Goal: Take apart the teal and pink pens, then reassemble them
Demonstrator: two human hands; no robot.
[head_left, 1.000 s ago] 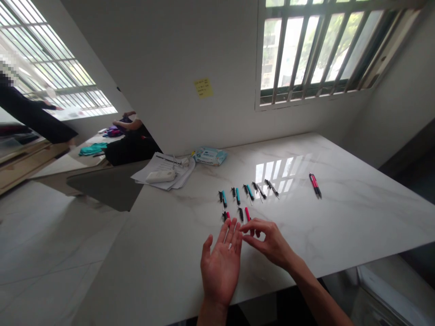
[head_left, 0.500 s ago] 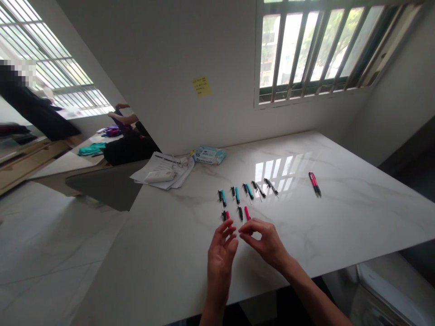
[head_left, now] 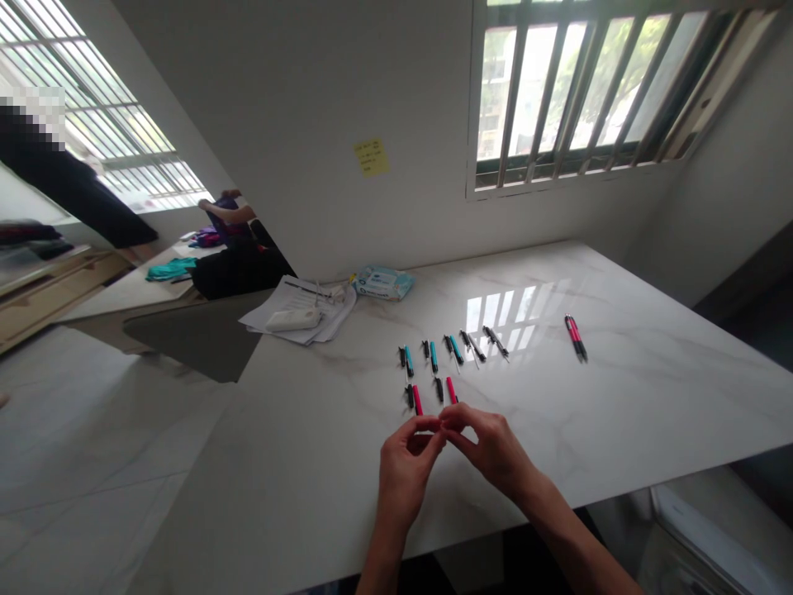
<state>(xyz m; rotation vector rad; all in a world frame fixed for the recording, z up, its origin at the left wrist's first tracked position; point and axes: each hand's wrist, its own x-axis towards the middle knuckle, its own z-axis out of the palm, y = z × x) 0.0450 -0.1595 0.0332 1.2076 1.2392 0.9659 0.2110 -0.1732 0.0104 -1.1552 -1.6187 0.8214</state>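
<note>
My left hand (head_left: 404,475) and my right hand (head_left: 492,446) meet at the fingertips just above the near part of the table. Both are closed in a pinch, and whatever lies between the fingers is too small to make out. Right beyond them are two taken-apart red pens: one red barrel (head_left: 417,401) lies beside a black pen part (head_left: 410,397), another red barrel (head_left: 452,389) beside a second black part (head_left: 439,389). My right fingers partly cover the second barrel's lower end. Farther back runs a row of disassembled pens, with teal barrels (head_left: 434,356) and grey ones (head_left: 476,346).
Two whole red-and-black pens (head_left: 576,337) lie together at the right on the marble-patterned table (head_left: 657,372). At the back left are papers (head_left: 334,318) under a white device (head_left: 293,320), and a wipes pack (head_left: 384,283). Another person's arm (head_left: 232,213) handles cloth beyond the partition.
My left hand's spread fingers have closed and come over to the right, meeting my right fingertips. My right hand keeps its pinch nearly in place. The pens on the table lie as before.
</note>
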